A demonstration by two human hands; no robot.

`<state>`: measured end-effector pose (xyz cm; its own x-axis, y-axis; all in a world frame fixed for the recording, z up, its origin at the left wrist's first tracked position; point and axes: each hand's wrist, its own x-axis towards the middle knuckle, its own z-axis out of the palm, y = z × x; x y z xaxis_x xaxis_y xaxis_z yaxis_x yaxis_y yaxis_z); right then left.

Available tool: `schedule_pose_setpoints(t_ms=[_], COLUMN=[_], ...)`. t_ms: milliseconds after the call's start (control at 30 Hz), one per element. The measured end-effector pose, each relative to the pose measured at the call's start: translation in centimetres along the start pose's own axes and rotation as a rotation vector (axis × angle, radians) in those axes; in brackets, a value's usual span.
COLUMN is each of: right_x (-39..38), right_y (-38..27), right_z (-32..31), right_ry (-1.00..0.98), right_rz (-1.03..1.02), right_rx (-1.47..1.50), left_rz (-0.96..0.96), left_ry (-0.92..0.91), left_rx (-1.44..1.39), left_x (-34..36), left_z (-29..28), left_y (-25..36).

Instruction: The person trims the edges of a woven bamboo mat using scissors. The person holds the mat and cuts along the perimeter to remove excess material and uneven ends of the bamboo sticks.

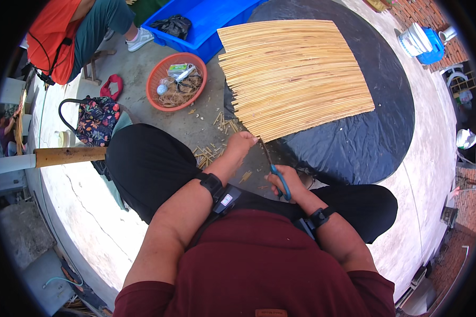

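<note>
Fingers wrapped around the handles of blue-gripped scissors [280, 185], the wearer's right hand [287, 180] works at 4 o'clock; whether the blades are parted cannot be told. Cuttings [208, 153] litter the floor [219, 182] at 9 o'clock, just beside the left hand [239, 146], whose fingers are pinched together on the near corner of a mat [301, 79], by the scissor tips.

The mat lies at 1 o'clock on a round worktop [349, 150] wrapped in black plastic, its left edge jutting past the rim. It looks light, stiff along its strips and probably bendable across them, with thin ends that could split; the slick plastic may let it slide. The best hold would seem to be several strips at once near the corner, clear of the blades.

Straw-gold with brown flecks, its slender strips run side by side, ragged at the left ends, neater at the right. Beyond, at 11 o'clock, sit an orange basket [150, 87] and a blue tub [209, 48].
</note>
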<state>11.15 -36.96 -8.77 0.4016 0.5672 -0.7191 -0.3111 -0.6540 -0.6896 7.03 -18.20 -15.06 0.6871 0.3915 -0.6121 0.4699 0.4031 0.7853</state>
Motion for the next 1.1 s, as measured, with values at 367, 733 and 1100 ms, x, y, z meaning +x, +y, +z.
schedule_pose_setpoints(t_ms=[367, 733, 1100], right_x=[0.7, 0.6, 0.8], right_y=[0.8, 0.6, 1.2], right_z=[-0.4, 0.1, -0.6], right_ry=[-0.116, -0.053, -0.073], right_rz=[-0.012, 0.000, 0.006], right_rx=[0.055, 0.127, -0.210], left_rz=[-0.006, 0.002, 0.016], left_ry=[-0.001, -0.014, 0.277], left_rx=[0.007, 0.046, 0.506], left_x=[0.1, 0.4, 0.7], left_z=[-0.1, 0.0, -0.2], left_y=[-0.1, -0.4, -1.9])
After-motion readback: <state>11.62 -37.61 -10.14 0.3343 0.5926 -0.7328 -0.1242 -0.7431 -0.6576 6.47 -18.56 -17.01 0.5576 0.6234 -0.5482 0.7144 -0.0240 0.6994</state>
